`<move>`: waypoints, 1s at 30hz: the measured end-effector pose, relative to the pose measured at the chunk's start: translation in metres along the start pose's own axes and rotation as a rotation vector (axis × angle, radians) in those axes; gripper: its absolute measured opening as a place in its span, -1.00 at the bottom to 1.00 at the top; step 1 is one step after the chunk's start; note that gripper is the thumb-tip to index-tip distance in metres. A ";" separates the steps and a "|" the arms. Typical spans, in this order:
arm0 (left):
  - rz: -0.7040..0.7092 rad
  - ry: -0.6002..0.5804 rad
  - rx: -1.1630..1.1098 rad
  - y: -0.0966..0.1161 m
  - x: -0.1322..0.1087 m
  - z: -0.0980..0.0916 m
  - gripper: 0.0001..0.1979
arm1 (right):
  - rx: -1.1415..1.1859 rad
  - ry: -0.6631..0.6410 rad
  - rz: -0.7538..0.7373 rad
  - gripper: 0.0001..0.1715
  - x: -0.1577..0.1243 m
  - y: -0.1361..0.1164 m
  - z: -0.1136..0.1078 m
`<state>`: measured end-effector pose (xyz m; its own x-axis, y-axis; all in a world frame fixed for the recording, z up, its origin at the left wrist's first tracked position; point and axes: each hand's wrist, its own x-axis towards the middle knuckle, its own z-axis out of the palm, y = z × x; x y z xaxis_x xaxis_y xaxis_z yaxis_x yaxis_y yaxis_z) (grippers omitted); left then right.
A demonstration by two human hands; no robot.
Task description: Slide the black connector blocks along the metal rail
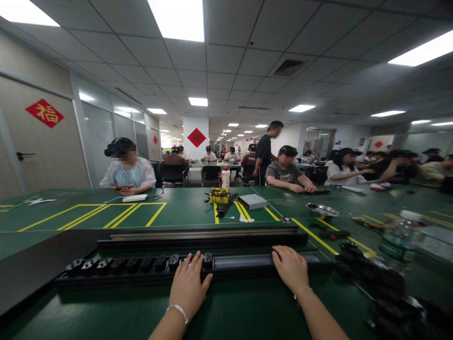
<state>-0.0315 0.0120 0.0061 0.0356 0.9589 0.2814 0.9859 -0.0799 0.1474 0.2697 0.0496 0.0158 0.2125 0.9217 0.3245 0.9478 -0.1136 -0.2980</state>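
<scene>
Far L: a seated co-worker [128, 172] across the green table [106, 217], well apart from the work.

The long black rail [244, 261] lies crosswise at the near edge. Its L stretch carries a row of black socket modules [123, 264], set side by side up to approx. the middle. That part looks done.

L hand [189, 283] lies flat, fingers a bit apart, tips on the last modules in the row; clamped on nothing.

From there the rail channel is bare, so roughly the R half looks left to fill.

R hand [290, 269] rests palm down on the bare stretch, fingers close together, gripping nothing.

Just behind lies a second rail [198, 236], parallel, w/ no modules seen in it. Further back, mid-table: a yellow box [219, 195], a grey box [252, 201], a metal bowl [321, 210].

Far R: a heap of loose modules [375, 278] near the rail end, and a water bottle [396, 241] upright beside the heap. Nothing lies between hands and rail.
</scene>
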 end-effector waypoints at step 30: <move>0.005 -0.011 -0.001 0.001 -0.001 0.000 -0.43 | -0.023 0.028 -0.013 -0.50 0.000 0.001 0.002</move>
<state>-0.0306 0.0109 0.0063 0.0420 0.9616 0.2714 0.9856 -0.0844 0.1466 0.2700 0.0501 0.0141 0.2067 0.9126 0.3528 0.9555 -0.1107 -0.2734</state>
